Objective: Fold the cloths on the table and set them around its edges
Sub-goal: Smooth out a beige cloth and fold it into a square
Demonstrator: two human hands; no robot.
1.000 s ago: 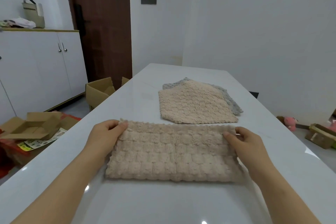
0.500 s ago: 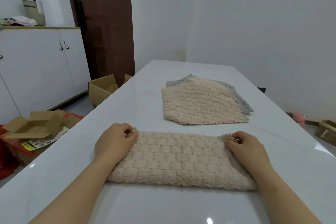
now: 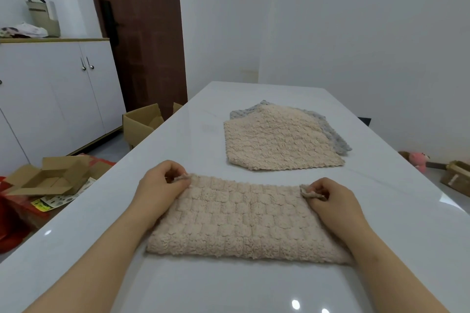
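Left hand point(image 3: 159, 187) and right hand point(image 3: 330, 201) pinching folded beige cloth's point(image 3: 244, 218) far corners (fingers curled), bare white table point(image 3: 178, 140) around

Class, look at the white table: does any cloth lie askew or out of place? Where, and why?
The unfolded beige fluffy cloth lies crooked over the grey fluffy cloth, whose far and right edges stick out unevenly. Both sit mid-table, not at an edge. The near folded beige fluffy cloth looks tidy.

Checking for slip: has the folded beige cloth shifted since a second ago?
Yes: the folded cloth slid toward the person, widening its gap from the stacked cloths.
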